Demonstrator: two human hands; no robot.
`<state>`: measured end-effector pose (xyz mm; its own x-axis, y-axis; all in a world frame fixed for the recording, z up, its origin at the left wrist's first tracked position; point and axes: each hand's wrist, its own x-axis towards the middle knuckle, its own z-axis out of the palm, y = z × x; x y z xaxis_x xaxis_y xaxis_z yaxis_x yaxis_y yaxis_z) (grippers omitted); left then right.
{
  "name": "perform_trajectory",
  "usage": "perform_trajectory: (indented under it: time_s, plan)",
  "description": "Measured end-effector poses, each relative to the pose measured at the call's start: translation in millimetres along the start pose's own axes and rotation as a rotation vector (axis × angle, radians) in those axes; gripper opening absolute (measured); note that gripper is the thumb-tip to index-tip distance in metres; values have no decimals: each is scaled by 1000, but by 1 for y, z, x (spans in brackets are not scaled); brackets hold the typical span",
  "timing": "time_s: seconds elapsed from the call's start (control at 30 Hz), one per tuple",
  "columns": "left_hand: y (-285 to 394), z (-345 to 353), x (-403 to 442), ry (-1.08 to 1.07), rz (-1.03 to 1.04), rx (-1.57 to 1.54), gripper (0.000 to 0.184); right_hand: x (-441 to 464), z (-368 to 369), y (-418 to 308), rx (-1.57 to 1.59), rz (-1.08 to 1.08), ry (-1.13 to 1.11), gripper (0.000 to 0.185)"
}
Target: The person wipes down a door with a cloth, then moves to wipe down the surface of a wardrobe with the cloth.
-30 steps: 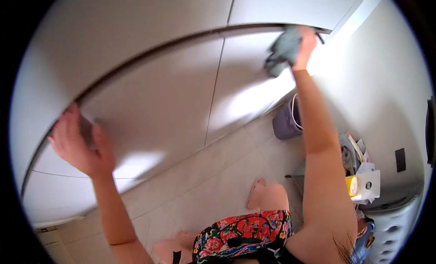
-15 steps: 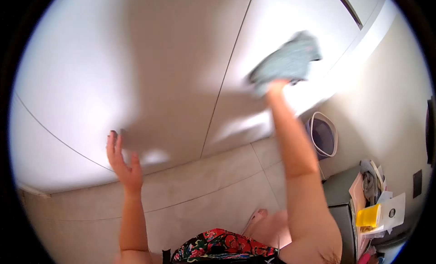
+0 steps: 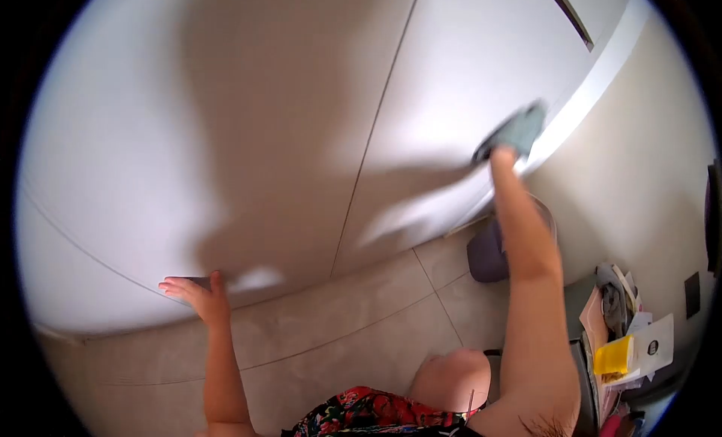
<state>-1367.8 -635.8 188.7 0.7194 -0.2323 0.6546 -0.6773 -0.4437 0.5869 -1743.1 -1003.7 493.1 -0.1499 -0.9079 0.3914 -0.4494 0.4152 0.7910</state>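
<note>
My right hand (image 3: pixel 504 156) is closed on a grey-green cloth (image 3: pixel 522 127), which covers most of the fingers. Cloth and hand are at the lower right part of a large white panel (image 3: pixel 444 83), close to its right border. A thin dark seam divides this panel from the wider white panel (image 3: pixel 278 121) on the left. Low at the left, my left hand (image 3: pixel 197 295) is empty, its fingers stretched out and thumb apart, at the panel surface; whether it touches cannot be made out.
Behind my right forearm a purple-grey bin (image 3: pixel 487 250) stands on the tiled floor (image 3: pixel 338 317). To the right, a low cabinet carries papers, a grey cloth item (image 3: pixel 613 298) and a yellow container (image 3: pixel 613 356). A dark slot (image 3: pixel 570 17) runs along the panel's upper right.
My right hand has moved right and down with the cloth, toward the panel's border. My left hand has dropped lower and turned its fingers leftward. The bin shows more of its side.
</note>
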Motion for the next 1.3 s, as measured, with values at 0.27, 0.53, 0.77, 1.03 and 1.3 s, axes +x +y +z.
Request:
perform_trajectory:
  time_s: [0.27, 0.53, 0.77, 1.03, 1.3]
  plan:
    - [1, 26, -1, 134, 13, 171, 105, -97, -64, -33, 1608, -345, 1391, 66]
    - [1, 23, -3, 144, 18, 183, 110, -86, 178, -229, 2605, -112, 211, 56]
    - [-5, 31, -2, 134, -15, 176, 111, 22, 60, -70, 1851, 53, 1179, 103]
    - [-11, 30, -3, 131, -48, 211, 112, -34, 68, -100, 1838, -17, 1035, 76]
    - [0, 32, -3, 145, -102, 131, 114, -58, 75, -82, 1670, -107, 1083, 63]
